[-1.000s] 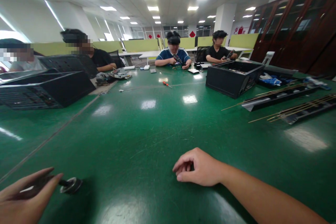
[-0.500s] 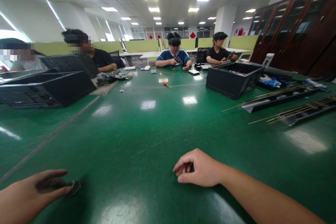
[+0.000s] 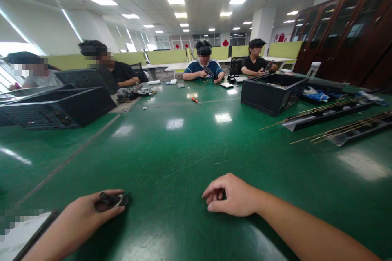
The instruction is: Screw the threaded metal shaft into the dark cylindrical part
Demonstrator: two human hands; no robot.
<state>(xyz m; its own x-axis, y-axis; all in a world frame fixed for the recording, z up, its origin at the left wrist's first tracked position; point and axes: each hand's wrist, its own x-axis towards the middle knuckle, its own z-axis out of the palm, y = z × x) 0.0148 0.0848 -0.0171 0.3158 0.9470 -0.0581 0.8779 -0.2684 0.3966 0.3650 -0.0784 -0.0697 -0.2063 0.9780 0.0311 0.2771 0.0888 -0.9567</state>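
Between the thumb and fingers of my left hand [image 3: 87, 216] is a small dark part with a stubby cylinder and a lighter ring [image 3: 114, 200]. I cannot make out its exact kind. That hand is just above or on the green table [image 3: 171, 163], at the lower left. My right hand [image 3: 231, 195] rests on the table right of centre. Its fingers curl loosely with the thumb apart from them, and nothing shows inside. A wide stretch of tabletop separates the two hands.
A pale flat thing with a dark edge [image 3: 36, 228] lies beside my left forearm. Black computer cases [image 3: 61, 110] stand left and right. An orange screwdriver [image 3: 196, 100] lies farther off. Thin rods on metal channels [image 3: 330, 114] are at right. Several people sit around the far side.
My left hand has moved right across the table with the small dark part. The pale flat thing has come into view at lower left. My right hand stays put.
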